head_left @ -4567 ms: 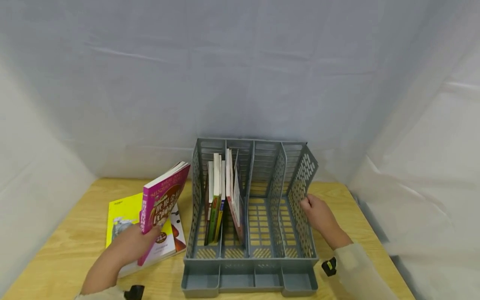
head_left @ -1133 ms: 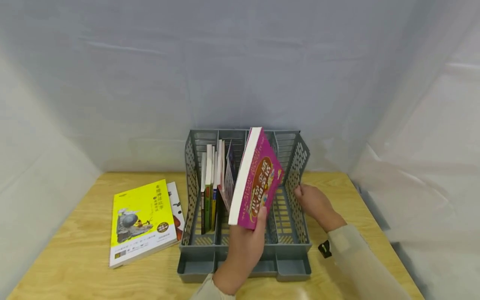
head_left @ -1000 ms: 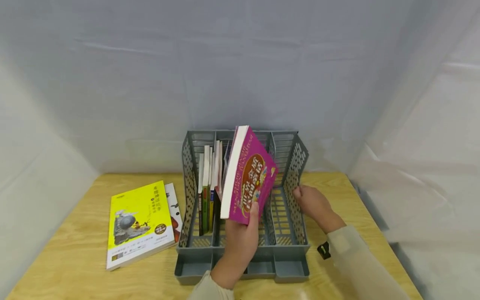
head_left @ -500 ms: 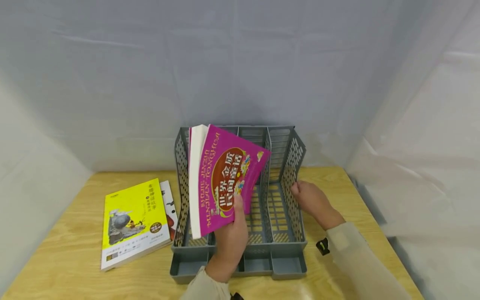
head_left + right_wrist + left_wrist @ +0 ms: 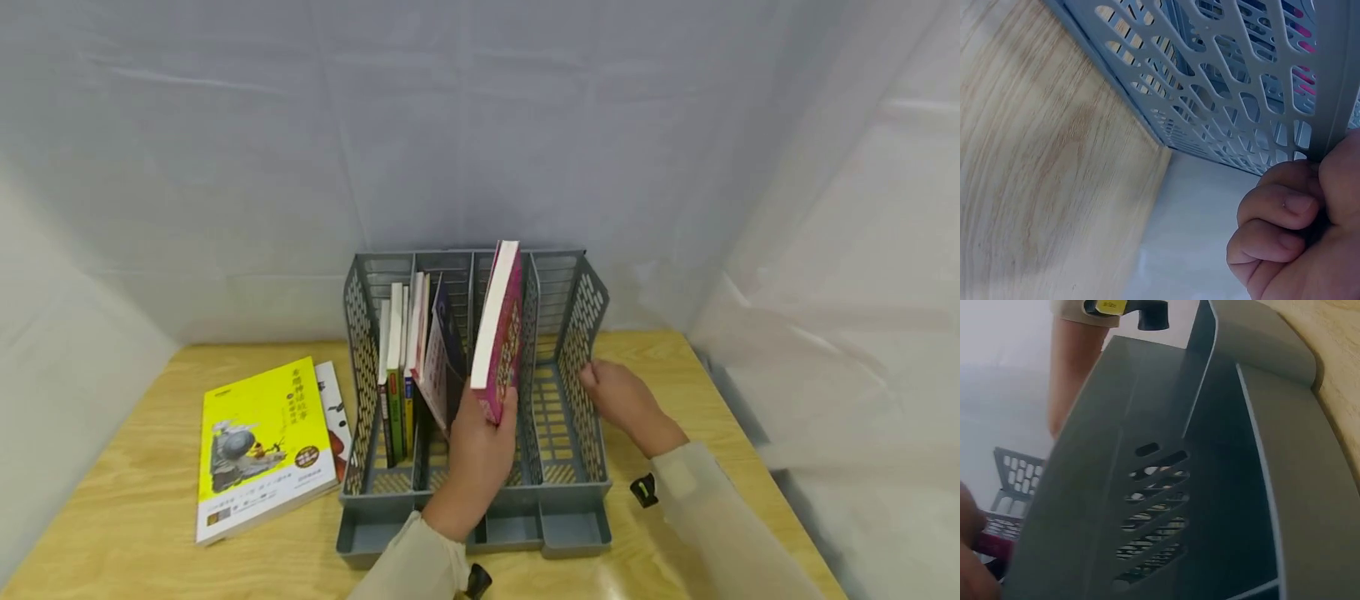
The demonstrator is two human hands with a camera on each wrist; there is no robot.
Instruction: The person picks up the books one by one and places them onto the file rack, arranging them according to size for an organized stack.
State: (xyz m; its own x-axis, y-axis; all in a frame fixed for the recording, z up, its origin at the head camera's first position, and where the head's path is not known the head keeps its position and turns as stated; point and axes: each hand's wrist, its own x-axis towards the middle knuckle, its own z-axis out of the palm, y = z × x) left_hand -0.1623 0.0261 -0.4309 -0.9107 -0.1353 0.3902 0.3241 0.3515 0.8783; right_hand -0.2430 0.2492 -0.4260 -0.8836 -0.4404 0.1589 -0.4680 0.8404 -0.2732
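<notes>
My left hand [image 5: 480, 450] holds a thick magenta paperback book [image 5: 498, 325] by its lower end, thumb on the cover. The book stands tilted over the third compartment from the left of a grey desktop file organizer [image 5: 480, 493], page edges towards the head camera. In the left wrist view, only part of the left hand [image 5: 969, 569] shows at the lower left, behind the organizer's front wall. My right hand [image 5: 630, 407] pinches the front edge of the organizer's right side panel [image 5: 588, 333]; the right wrist view shows its curled fingers [image 5: 1272, 219] at that edge.
Several thin books [image 5: 395, 375] stand in the first compartment, and others lean in the second [image 5: 435, 367]. A yellow-and-white book [image 5: 270, 442] lies on the wooden table [image 5: 112, 500] at left, partly over another book [image 5: 335, 408]. White sheeting [image 5: 480, 125] encloses the table.
The left hand has carried the magenta book from the left side to over the organizer. Its cover turned towards the camera, then edge-on again. The right hand keeps its grip on the panel.
</notes>
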